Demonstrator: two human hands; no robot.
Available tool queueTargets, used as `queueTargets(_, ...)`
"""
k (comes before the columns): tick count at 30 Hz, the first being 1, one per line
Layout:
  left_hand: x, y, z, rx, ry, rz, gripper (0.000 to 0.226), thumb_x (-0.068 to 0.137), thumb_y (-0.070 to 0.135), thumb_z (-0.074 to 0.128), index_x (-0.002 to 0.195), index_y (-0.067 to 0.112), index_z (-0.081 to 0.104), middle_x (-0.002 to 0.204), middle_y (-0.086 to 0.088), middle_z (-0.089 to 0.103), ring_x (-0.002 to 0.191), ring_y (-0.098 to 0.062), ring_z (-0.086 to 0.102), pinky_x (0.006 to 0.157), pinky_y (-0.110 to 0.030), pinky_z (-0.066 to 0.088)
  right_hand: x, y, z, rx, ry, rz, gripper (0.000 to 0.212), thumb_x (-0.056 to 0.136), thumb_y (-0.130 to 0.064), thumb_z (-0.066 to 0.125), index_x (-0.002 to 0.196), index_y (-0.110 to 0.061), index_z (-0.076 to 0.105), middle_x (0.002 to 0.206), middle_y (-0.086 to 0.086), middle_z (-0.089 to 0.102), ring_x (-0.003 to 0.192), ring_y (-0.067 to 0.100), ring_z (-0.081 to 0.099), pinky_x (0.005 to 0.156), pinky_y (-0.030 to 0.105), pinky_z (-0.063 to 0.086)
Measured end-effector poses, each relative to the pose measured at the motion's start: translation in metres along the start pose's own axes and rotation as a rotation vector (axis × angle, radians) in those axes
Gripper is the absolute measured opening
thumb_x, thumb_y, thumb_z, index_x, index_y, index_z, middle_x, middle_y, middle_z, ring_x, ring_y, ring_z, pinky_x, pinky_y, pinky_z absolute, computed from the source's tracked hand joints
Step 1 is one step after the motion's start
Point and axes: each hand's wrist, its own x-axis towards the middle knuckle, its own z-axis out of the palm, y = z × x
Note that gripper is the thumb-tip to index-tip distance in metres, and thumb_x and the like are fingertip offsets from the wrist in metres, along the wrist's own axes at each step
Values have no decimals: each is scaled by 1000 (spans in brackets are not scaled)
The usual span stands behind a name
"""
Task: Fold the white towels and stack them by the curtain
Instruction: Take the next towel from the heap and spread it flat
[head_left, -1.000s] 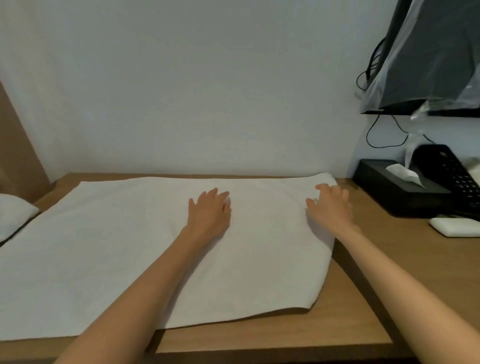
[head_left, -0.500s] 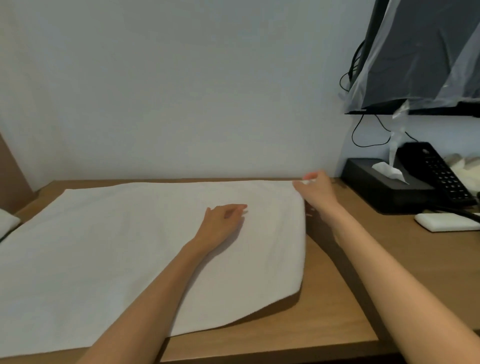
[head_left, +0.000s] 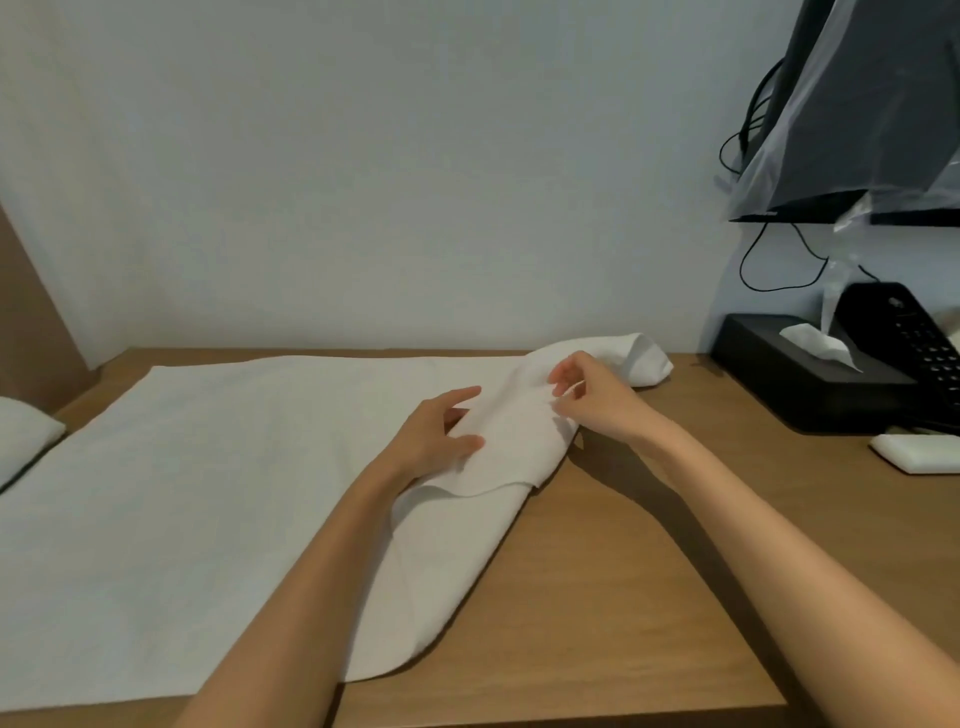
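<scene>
A large white towel (head_left: 171, 493) lies spread across the wooden desk (head_left: 613, 597). Its right edge is lifted and rolled over toward the left, forming a raised fold. My right hand (head_left: 597, 400) pinches that fold near the towel's far right corner. My left hand (head_left: 441, 431) sits just left of it, fingers and thumb curled round the turned-over flap. Another white towel (head_left: 23, 434) shows partly at the far left edge.
A black tissue box (head_left: 810, 374) and a black phone (head_left: 904, 338) stand at the right rear of the desk. A small white bar (head_left: 919, 452) lies in front of them. A plastic-covered dark screen (head_left: 872, 109) hangs above, with cables trailing down.
My right hand has lifted the towel's right edge and carried it leftward over the towel. My left hand moved from lying flat to holding the folded flap.
</scene>
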Motion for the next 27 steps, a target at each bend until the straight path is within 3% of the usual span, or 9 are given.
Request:
queueTargets(3, 1, -1, -1, 9, 39, 27, 56, 86, -2, 59, 136, 22, 49, 116, -6, 67, 81, -7, 62, 71, -12, 46, -23, 0, -8, -242, -317, -1, 38, 74, -25, 72, 99, -41, 48, 113, -10, 46, 98, 7, 47, 75, 20, 42)
queueTargets(5, 0, -2, 0, 16, 45, 37, 55, 86, -3, 57, 135, 22, 51, 116, -4, 67, 92, -14, 64, 82, -20, 50, -38, -4, -6, -334, -493, -34, 46, 71, -42, 74, 105, -51, 45, 118, -19, 39, 100, -1, 43, 81, 18, 40)
queueTargets(7, -1, -1, 1, 4, 51, 42, 55, 86, -4, 57, 135, 21, 51, 116, -4, 66, 102, -19, 64, 91, -29, 50, -48, -4, 2, -361, -405, -130, 41, 73, -41, 72, 104, -50, 47, 116, -19, 41, 98, -2, 44, 81, 16, 39)
queueTargets(10, -4, -1, 1, -13, 73, 48, 53, 86, 1, 59, 135, 21, 51, 116, -2, 65, 105, -15, 63, 95, -29, 49, -55, 0, 14, -400, -155, -251, 27, 80, -29, 65, 98, -43, 50, 107, -14, 50, 92, 4, 48, 77, 20, 41)
queueTargets(15, -7, 2, 3, -99, 133, 15, 35, 94, 28, 56, 129, 26, 57, 115, 3, 65, 99, -6, 61, 72, -8, 47, -64, 3, 26, -491, -2, -283, 19, 81, -39, 60, 97, -32, 53, 99, -13, 54, 89, 8, 51, 72, 24, 43)
queueTargets(19, -8, 3, 2, -104, 121, -6, 46, 100, 48, 33, 131, 23, 56, 129, 1, 59, 120, -15, 52, 102, -26, 38, -70, -4, 31, -506, 160, -313, 13, 88, -27, 57, 98, -20, 60, 93, -6, 64, 85, 12, 57, 70, 28, 47)
queueTargets(21, -10, 3, 4, -65, 74, 5, 56, 100, 52, 19, 134, 24, 54, 134, 0, 56, 123, -17, 50, 105, -28, 32, -74, -12, 26, -497, 224, -306, 12, 91, -22, 54, 95, -16, 63, 84, -2, 66, 78, 15, 60, 66, 32, 51)
queueTargets(26, -12, 3, 8, -145, 64, -4, 61, 99, 56, 12, 137, 26, 49, 140, 4, 49, 121, -8, 45, 83, -2, 34, -88, -28, -16, -515, 386, -348, 7, 88, -5, 53, 86, -6, 60, 83, 6, 61, 78, 22, 56, 66, 33, 44)
queueTargets(27, -14, 2, 9, -75, 56, 15, 57, 99, 55, 16, 138, 27, 47, 143, 5, 46, 125, -8, 43, 86, -1, 32, -93, -30, -27, -536, 406, -369, 8, 86, 0, 55, 87, -5, 60, 86, 8, 60, 80, 22, 55, 68, 33, 43)
